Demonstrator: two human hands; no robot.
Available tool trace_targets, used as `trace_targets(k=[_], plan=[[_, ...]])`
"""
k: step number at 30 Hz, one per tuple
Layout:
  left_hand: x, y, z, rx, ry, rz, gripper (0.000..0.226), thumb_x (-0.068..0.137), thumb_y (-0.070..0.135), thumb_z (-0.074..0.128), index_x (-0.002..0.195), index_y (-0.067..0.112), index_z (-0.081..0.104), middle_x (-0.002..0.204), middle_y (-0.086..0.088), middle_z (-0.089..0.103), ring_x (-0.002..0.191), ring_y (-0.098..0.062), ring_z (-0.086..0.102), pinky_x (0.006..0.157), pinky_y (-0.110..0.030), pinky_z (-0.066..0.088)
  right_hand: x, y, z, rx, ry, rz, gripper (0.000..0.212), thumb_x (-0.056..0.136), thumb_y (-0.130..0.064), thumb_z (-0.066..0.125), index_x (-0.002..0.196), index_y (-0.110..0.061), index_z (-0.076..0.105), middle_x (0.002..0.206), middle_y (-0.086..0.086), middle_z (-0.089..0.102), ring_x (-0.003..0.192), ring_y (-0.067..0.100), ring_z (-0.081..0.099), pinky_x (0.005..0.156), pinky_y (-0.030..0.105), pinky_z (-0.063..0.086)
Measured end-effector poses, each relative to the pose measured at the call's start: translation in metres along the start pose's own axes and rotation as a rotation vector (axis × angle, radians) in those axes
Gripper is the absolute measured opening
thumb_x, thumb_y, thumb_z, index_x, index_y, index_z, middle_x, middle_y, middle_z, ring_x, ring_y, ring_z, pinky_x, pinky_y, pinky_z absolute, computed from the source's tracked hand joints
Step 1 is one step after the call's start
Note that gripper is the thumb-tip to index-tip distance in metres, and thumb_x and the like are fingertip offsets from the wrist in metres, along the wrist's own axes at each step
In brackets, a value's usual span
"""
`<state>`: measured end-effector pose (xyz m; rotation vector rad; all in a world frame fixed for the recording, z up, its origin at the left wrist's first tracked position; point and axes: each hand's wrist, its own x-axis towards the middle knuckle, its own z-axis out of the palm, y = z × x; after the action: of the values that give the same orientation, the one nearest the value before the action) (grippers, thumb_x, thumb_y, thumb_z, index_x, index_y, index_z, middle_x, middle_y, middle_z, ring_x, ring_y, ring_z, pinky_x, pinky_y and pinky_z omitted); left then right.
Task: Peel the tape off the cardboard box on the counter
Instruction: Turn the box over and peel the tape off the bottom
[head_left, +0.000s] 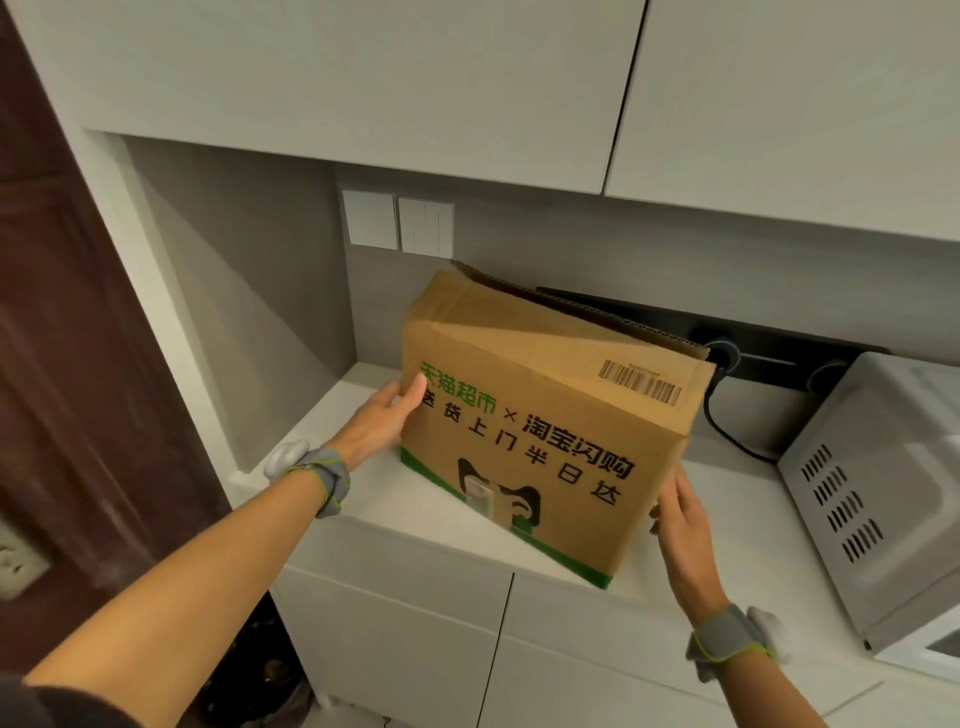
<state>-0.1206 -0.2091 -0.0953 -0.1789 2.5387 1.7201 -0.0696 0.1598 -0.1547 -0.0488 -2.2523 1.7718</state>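
Brown cardboard box (545, 426), tilted on the white counter (415, 525), bears a barcode label (640, 382) and green-black Chinese print, left hand (382, 423) and right hand (680, 525) apparently gripping its sides.

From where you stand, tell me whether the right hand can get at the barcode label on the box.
Probably yes. The right hand rests at the cardboard box's near right edge, and the barcode label sits higher on the same printed face, uncovered. The left hand holds the far side, clear of it.
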Motion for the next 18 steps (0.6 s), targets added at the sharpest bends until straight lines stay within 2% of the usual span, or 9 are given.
trace_targets(k=[2,5,6,8,11,12,14,16,18], plan=[[-0.003,0.008,0.001,0.085,0.068,0.053,0.080,0.079,0.096,0.038,0.128,0.037,0.062,0.126,0.010,0.068,0.118,-0.017,0.063,0.103,-0.042,0.052,0.002,-0.005,-0.006,0.019,0.028,0.046,0.037,0.107,-0.052,0.037,0.106,-0.028,0.064,0.093,-0.005,0.069,0.087,0.018,0.054,0.076,0.039,0.045],[-0.015,0.030,0.005,0.159,0.215,0.152,0.055,0.093,0.077,0.047,0.084,0.025,0.064,0.083,0.009,0.065,0.084,-0.013,0.061,0.071,-0.024,0.044,0.000,-0.031,-0.018,0.067,0.081,0.080,0.045,0.109,-0.043,0.040,0.078,-0.026,0.068,0.076,0.002,0.072,0.070,0.020,0.064,0.064,0.036,0.053],[-0.018,0.034,0.007,0.151,0.255,0.195,0.054,0.096,0.069,0.053,0.071,0.021,0.055,0.070,0.008,0.057,0.071,-0.012,0.055,0.063,-0.024,0.037,-0.001,-0.038,-0.024,0.085,0.090,0.082,0.049,0.110,-0.042,0.040,0.073,-0.022,0.066,0.070,0.002,0.072,0.064,0.016,0.066,0.059,0.030,0.053],[-0.027,0.040,0.005,0.092,0.308,0.266,0.057,0.096,0.060,0.062,0.066,0.012,0.049,0.064,0.003,0.048,0.062,-0.013,0.045,0.060,-0.030,0.031,-0.004,-0.050,-0.033,0.098,0.093,0.075,0.053,0.110,-0.039,0.039,0.066,-0.015,0.056,0.053,-0.003,0.064,0.048,0.005,0.059,0.050,0.023,0.048],[-0.037,0.049,0.001,-0.090,0.326,0.324,0.049,0.098,0.044,0.067,0.072,0.003,0.060,0.068,-0.003,0.051,0.066,-0.011,0.045,0.060,-0.030,0.033,-0.003,-0.050,-0.044,0.108,0.066,0.048,0.043,0.111,-0.023,0.038,0.075,-0.010,0.058,0.055,-0.010,0.065,0.048,-0.002,0.057,0.052,0.017,0.046],[-0.041,0.056,0.000,-0.185,0.307,0.325,0.044,0.099,0.039,0.067,0.073,0.004,0.063,0.069,0.000,0.054,0.066,-0.010,0.047,0.060,-0.027,0.034,-0.001,-0.045,-0.049,0.150,0.059,0.037,0.040,0.111,-0.019,0.039,0.082,-0.002,0.060,0.063,-0.006,0.067,0.053,0.000,0.058,0.055,0.016,0.047],[-0.048,0.067,-0.004,-0.350,0.245,0.345,0.034,0.102,0.031,0.062,0.074,0.012,0.066,0.068,0.006,0.059,0.064,-0.006,0.052,0.060,-0.024,0.039,-0.002,-0.036,-0.054,0.262,0.043,0.033,0.032,0.109,-0.015,0.045,0.097,0.009,0.062,0.080,0.016,0.062,0.070,0.020,0.057,0.066,0.030,0.049],[-0.054,0.072,-0.007,-0.446,0.142,0.391,0.031,0.105,0.031,0.057,0.079,0.016,0.064,0.072,0.006,0.058,0.067,-0.007,0.052,0.065,-0.028,0.038,-0.003,-0.030,-0.055,0.311,0.041,0.046,0.024,0.107,-0.008,0.047,0.097,0.006,0.064,0.084,0.018,0.063,0.076,0.026,0.056,0.071,0.039,0.048],[-0.059,0.073,-0.009,-0.532,0.042,0.429,0.031,0.101,0.042,0.057,0.082,0.019,0.059,0.074,0.007,0.050,0.069,-0.008,0.048,0.068,-0.033,0.035,-0.005,-0.028,-0.053,0.312,0.039,0.029,0.025,0.105,-0.001,0.047,0.090,-0.007,0.066,0.080,0.009,0.069,0.075,0.024,0.060,0.068,0.034,0.053]])
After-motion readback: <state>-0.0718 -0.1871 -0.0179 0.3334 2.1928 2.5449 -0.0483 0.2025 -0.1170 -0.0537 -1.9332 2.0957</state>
